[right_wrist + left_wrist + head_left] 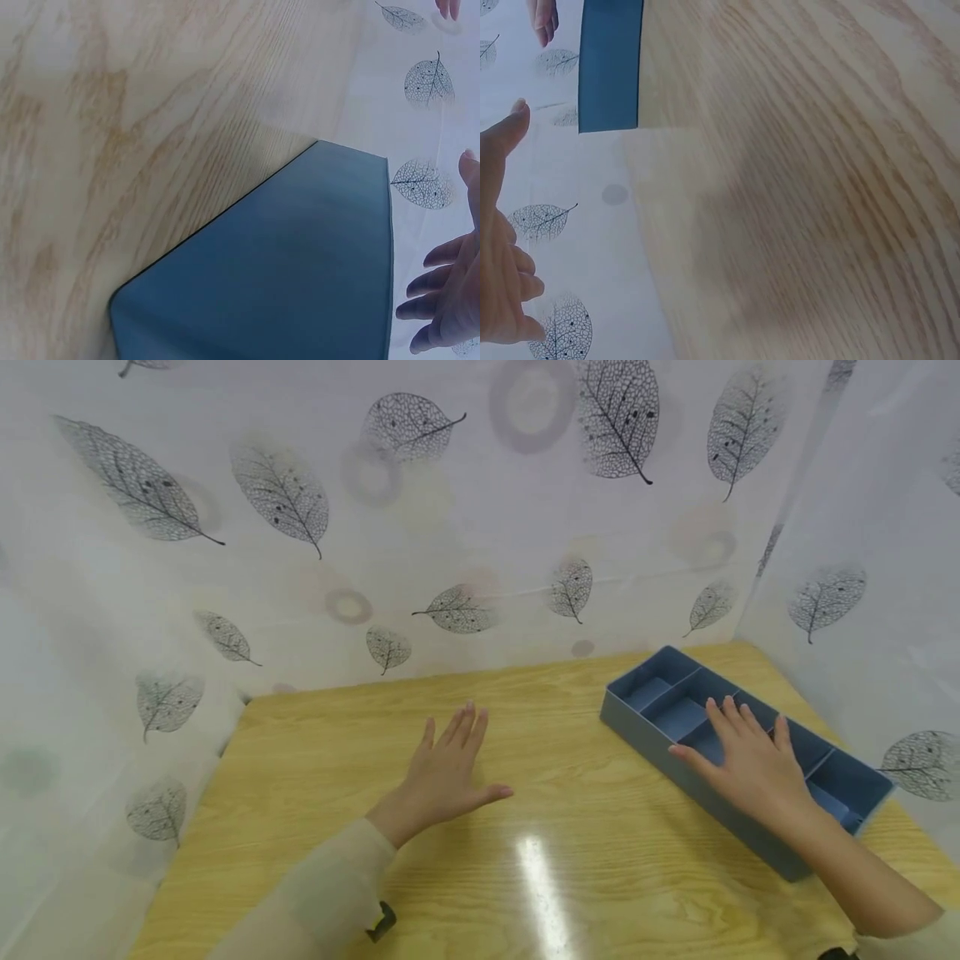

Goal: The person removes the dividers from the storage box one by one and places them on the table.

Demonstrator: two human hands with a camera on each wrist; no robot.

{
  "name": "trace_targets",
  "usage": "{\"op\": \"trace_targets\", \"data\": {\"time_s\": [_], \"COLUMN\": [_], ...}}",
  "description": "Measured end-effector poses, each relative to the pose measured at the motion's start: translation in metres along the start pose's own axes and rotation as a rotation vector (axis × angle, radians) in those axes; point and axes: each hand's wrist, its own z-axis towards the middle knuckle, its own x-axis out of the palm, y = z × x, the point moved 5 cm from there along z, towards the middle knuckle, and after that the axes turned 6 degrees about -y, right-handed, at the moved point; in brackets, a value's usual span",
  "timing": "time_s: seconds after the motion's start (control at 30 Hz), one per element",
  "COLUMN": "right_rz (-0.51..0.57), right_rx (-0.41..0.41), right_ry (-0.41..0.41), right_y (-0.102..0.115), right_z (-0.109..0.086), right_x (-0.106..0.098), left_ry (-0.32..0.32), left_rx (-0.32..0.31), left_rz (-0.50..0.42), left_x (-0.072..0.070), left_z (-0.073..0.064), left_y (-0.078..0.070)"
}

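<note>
My left hand is spread flat above the wooden table, palm down, thumb pointing right, with nothing in it. Over the blue compartment box my right hand hovers with fingers spread and holds nothing. The box lies slantwise on the right side of the table, divided into several sections, and the right hand covers part of its middle. In the right wrist view, the fingers appear beside the box's long side wall. The left wrist view shows the left thumb and fingers apart from the box.
White sheets with a leaf print hang behind the table and along both sides. A bright light reflection lies on the table's front middle. A dark strap piece shows at the left sleeve.
</note>
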Motion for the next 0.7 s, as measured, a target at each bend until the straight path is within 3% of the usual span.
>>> {"op": "trace_targets", "data": {"time_s": [0.7], "right_rz": [0.038], "right_rx": [0.057], "right_ry": [-0.001], "right_y": [-0.027], "right_z": [-0.019], "right_x": [0.001], "left_ry": [0.003], "left_rx": [0.071], "left_rz": [0.019], "left_x": [0.018], "left_z": [0.021], "left_y": [-0.016]}}
